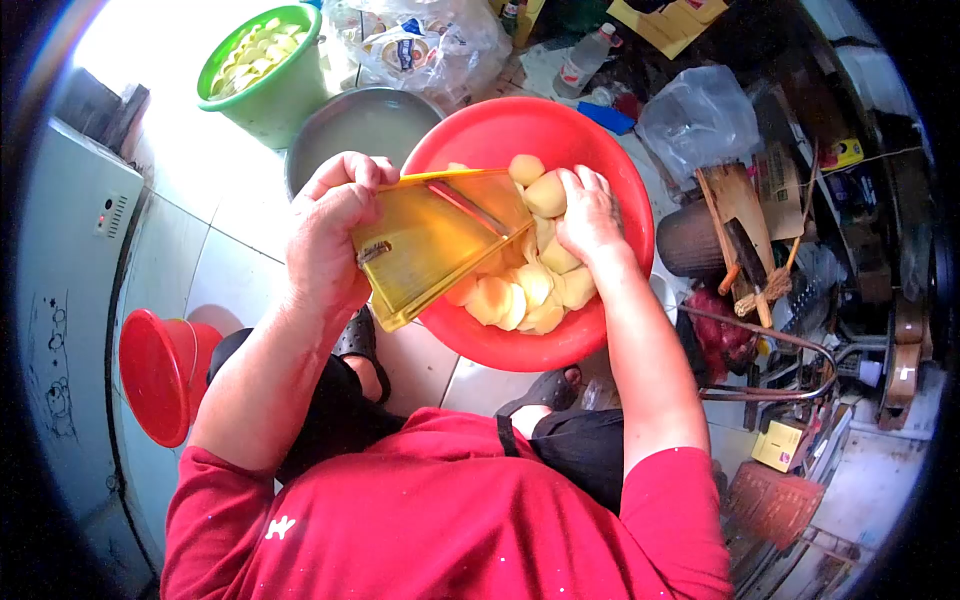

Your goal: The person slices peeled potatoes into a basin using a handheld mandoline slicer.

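A yellow slicer (430, 240) with a metal blade slants over the left part of a large red basin (470, 135). My left hand (335, 225) is closed round the slicer's left end. Inside the basin lie pale potato slices (515, 300) and several whole peeled potatoes (526, 169). My right hand (590, 212) is in the basin to the right of the slicer, its curled fingers on a peeled potato (546, 195). Part of that potato is hidden under the fingers.
Behind the basin's left side stands a grey basin (365, 125) of cloudy liquid, with a green bucket (262, 65) of slices beyond. A red bucket (165, 375) is at the left. Plastic bags, a bottle (587, 60) and a brown pot (690, 240) lie around the back and right.
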Tool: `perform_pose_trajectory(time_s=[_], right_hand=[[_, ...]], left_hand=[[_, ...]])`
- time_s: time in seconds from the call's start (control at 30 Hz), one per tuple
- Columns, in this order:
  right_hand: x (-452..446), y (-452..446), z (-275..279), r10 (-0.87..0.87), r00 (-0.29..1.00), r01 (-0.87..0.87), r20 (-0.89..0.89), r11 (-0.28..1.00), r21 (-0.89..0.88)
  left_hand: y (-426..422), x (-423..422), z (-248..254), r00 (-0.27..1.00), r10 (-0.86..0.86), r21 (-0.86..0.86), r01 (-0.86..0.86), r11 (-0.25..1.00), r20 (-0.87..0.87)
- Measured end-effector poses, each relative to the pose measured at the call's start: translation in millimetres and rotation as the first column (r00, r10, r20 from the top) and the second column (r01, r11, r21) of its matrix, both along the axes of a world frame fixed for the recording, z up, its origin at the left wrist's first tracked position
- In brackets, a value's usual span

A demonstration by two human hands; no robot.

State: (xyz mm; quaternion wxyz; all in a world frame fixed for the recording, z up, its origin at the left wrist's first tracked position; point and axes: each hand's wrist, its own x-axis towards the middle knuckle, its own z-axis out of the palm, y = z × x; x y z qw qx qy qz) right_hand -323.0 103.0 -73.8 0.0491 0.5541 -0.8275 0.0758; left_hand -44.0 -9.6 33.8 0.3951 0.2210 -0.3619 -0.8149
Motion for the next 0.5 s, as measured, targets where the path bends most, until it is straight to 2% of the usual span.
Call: perform_pose_trajectory(time_s=[0.03, 0.1, 0.13, 0.17, 0.23, 0.27, 0.33, 0.37, 0.47, 0.5], right_hand=[[-6.4, -4.1, -3.6, 0.004, 1.000, -0.004, 0.000, 1.000, -0.002], [-14.1, -14.4, -9.8, 0.031, 0.999, -0.037, 0.044, 0.991, 0.131], [-15.3, -20.5, -11.1, -0.028, 0.999, 0.023, 0.020, 0.981, 0.192], [-17.5, -22.7, -11.4, -0.025, 0.999, 0.021, 0.020, 0.981, 0.192], [-13.8, -25.8, 2.4, 0.010, 0.998, 0.009, -0.062, 0.955, 0.298], [-15.1, -25.9, 2.4, 0.010, 0.998, 0.009, -0.062, 0.954, 0.299], [-20.4, -26.1, 3.3, 0.123, 0.991, -0.104, -0.058, 0.960, 0.261], [-23.0, -24.3, 1.7, 0.124, 0.991, -0.105, -0.059, 0.960, 0.261], [-29.2, -12.2, -2.0, 0.060, 0.998, -0.059, -0.005, 0.995, 0.078], [-28.0, -9.0, 4.8, 0.059, 0.998, -0.059, -0.006, 0.995, 0.078]], left_hand=[[-0.2, 0.8, 0.4, 1.000, 0.009, 0.007, -0.009, 1.000, 0.012], [-0.8, 3.8, 4.8, 1.000, 0.004, 0.009, -0.004, 1.000, 0.023], [-0.8, 4.9, 5.9, 0.999, -0.007, 0.015, 0.006, 1.000, 0.031], [0.8, 4.5, 5.8, 0.999, -0.005, 0.015, 0.004, 1.000, 0.032], [5.4, 2.5, 4.5, 0.994, 0.012, -0.046, -0.007, 0.999, 0.113], [4.3, 2.9, 3.1, 0.994, 0.003, -0.065, 0.004, 0.998, 0.109], [0.5, 4.2, 4.0, 0.996, -0.018, -0.028, 0.021, 0.999, 0.088], [-0.3, 4.8, 4.4, 0.997, -0.038, 0.008, 0.038, 0.999, 0.067], [5.7, 1.6, -2.8, 0.999, -0.033, 0.081, 0.033, 0.996, -0.003], [8.3, 0.2, -5.4, 0.999, -0.033, 0.081, 0.033, 0.996, -0.004]])
